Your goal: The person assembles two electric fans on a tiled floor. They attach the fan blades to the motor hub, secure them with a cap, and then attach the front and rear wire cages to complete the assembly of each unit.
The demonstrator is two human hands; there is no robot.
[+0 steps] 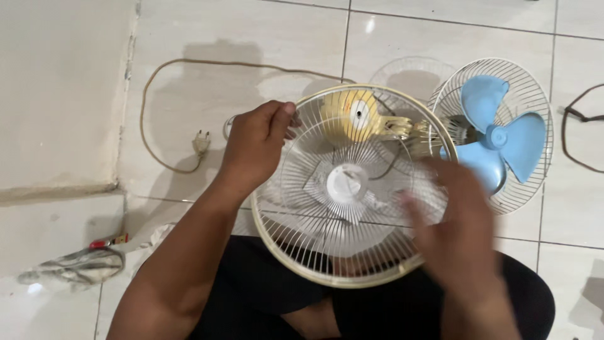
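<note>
Far left, by the raised concrete step [60,94], a grey rag [72,267] lies on the tiled floor [251,38] w/ a red-handled tool [107,241] just above it. Next, a tan power cord [146,101] loops across the tiles and ends in a plug [201,143], near my left wrist but apart from it.

My left hand [255,148] grips the upper-left rim of the front fan guard [352,186]: fingers curled over the cream rim, thumb + fingertips pinching the wires, so a closed hold on the guard. The guard sits tilted over my lap, bottom rim against my dark shorts [264,293], white hub cap at its center. Thru the wires at the top I see the yellowish motor housing [355,115].

My right hand [450,214] is blurred, over the guard's right side; fingers look spread, but can't tell if it's touching or holding the wires.

Right of that, the blue three-blade fan blade [503,141] sits inside the rear guard [531,94] on the floor, just beside the front guard's right rim. At the far right edge, a dark cord [576,116] lies on the tiles.
</note>
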